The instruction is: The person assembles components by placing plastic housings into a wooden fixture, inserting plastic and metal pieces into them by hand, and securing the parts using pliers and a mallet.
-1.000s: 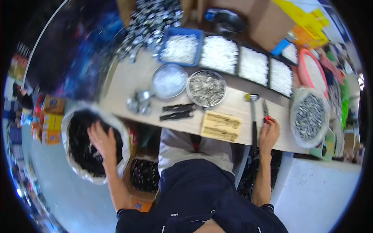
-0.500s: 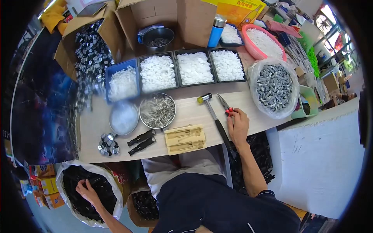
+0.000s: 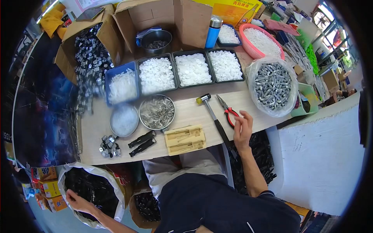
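Observation:
My right hand [image 3: 243, 132] is beside the red-handled needle-nose pliers [image 3: 228, 112], its fingers loosely apart with nothing in them. The pliers lie on the table next to a hammer [image 3: 215, 121] with a yellow-and-black head. My left hand [image 3: 81, 203] is low at the left, over the near side of a white sack [image 3: 121, 194] filled with black parts [image 3: 91, 190]. Its fingers are drawn together; what they hold, if anything, cannot be made out. A cream fixture block [image 3: 185, 139] with two recesses lies at the table's front edge, with two black handle-like pieces [image 3: 142, 143] left of it.
A round tin of metal pins [image 3: 157, 112], a round dish [image 3: 124, 119] and small metal pieces [image 3: 110, 146] are on the table. Behind stand trays of white parts [image 3: 194, 70]. A bag of grey parts [image 3: 273, 86] is at the right, an open carton [image 3: 105, 42] at the back left.
My right hand has come off the pliers and moved slightly right and down; the pliers stay on the table. My left hand has shifted left and down over the sack.

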{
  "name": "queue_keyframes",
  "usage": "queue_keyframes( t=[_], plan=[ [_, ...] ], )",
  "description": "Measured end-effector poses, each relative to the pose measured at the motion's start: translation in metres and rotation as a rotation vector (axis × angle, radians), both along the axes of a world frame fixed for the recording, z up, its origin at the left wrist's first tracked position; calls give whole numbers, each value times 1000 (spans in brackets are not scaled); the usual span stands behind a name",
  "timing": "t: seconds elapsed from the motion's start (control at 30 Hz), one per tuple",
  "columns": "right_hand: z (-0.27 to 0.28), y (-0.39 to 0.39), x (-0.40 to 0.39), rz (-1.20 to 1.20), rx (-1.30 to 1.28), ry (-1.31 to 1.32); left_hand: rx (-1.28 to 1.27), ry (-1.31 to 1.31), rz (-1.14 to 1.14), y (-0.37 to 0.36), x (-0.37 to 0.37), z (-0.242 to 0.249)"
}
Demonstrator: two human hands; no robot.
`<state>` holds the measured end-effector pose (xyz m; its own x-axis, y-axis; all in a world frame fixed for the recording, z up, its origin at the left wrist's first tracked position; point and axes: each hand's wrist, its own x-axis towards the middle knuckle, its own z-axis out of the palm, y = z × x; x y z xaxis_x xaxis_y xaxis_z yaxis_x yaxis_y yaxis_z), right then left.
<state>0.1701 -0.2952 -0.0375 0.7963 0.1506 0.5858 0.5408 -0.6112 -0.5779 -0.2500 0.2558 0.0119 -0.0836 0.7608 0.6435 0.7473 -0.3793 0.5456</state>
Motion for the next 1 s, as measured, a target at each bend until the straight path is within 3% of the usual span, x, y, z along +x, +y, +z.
queue_keyframes(
  t=[0.03,0.07,0.1,0.17,0.2,0.23,0.3,0.37,0.4,0.43,0.57,0.7,0.83,0.9,1.0],
  plan=[
    [12,2,-10,27,15,-24,48,-116,60,-14,15,9],
    [23,8,-21,91,13,-42,-72,-321,60,-44,43,33],
    [30,20,-31,184,104,-23,-131,-487,-110,-63,64,37],
    [38,41,-69,344,343,379,-249,-816,-456,-97,101,44],
    [35,53,-79,481,362,436,-394,-829,-538,-126,129,49],
    [40,69,-94,565,515,700,-536,-838,-620,-156,157,52],
    [50,102,-113,667,861,1112,-1024,-1109,-1064,-202,186,31],
    [54,123,-123,690,1263,1396,-1369,-1114,-1239,-249,215,22],
    [56,122,-123,687,1300,1409,-1451,-1147,-1395,-270,231,21],
    [58,122,-122,682,1336,1423,-1641,-1185,-1406,-288,242,30],
    [48,102,-105,612,1304,1307,-1711,-1205,-1362,-301,264,7],
    [43,91,-82,407,1114,909,-1645,-1092,-1308,-294,271,0],
    [49,78,-61,342,821,746,-1346,-763,-1206,-272,273,-18],
    [42,75,-49,352,523,613,-1170,-587,-1187,-268,275,-22],
    [47,81,-38,401,461,517,-1114,-435,-1174,-263,274,-29]
  ],
)
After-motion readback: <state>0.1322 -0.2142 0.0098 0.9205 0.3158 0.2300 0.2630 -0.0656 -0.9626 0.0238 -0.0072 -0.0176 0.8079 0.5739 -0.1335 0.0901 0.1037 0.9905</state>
